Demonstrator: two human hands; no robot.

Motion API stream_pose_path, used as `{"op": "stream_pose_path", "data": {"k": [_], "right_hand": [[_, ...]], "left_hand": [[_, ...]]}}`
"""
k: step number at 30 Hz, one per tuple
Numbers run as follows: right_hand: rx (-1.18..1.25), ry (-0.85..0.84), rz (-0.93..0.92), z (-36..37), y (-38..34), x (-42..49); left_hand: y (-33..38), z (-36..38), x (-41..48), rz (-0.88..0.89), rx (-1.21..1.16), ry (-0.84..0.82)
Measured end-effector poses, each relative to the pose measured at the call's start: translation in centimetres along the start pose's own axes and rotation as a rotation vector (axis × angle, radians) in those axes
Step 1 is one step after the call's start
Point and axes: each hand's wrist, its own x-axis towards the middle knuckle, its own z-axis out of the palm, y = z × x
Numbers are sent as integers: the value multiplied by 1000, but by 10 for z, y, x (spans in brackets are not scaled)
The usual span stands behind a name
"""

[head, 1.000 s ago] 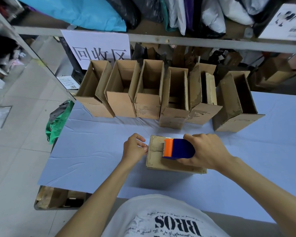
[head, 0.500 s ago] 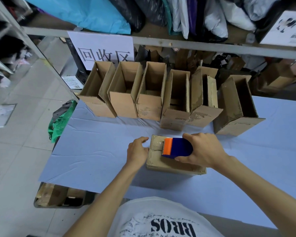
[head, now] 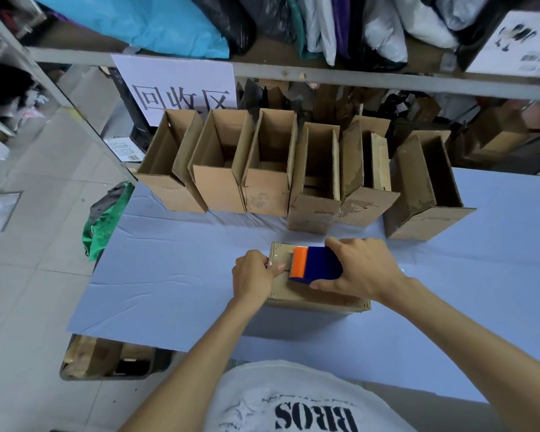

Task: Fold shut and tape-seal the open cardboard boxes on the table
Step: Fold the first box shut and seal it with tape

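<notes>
Left hand (head: 253, 275) has curled over the 9 o'clock end of the closed box (head: 309, 296), one fingertip now pressing its top. Right hand (head: 365, 269) grips the orange-and-blue tape dispenser (head: 317, 263) on the box. Open boxes (head: 268, 169) line the surface (head: 175, 275) at 12 o'clock, and the sign (head: 181, 88) reads "回收区".

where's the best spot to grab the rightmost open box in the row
Likely best: pinch the top edge of the right wall of the rightmost open box, coming from above: its top gapes upward, walls stand upright, and no other box crowds that side.
</notes>
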Motion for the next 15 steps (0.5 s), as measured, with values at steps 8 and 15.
{"op": "stream_pose_path", "data": {"k": [8,15], "right_hand": [[-4,66,-19,-5,-27,29],[-19,61,-57,-12,-56,66]], "left_hand": [[-16,-23,18,-73,28,96],[-33,-40,28,-126,-39,147]]}}
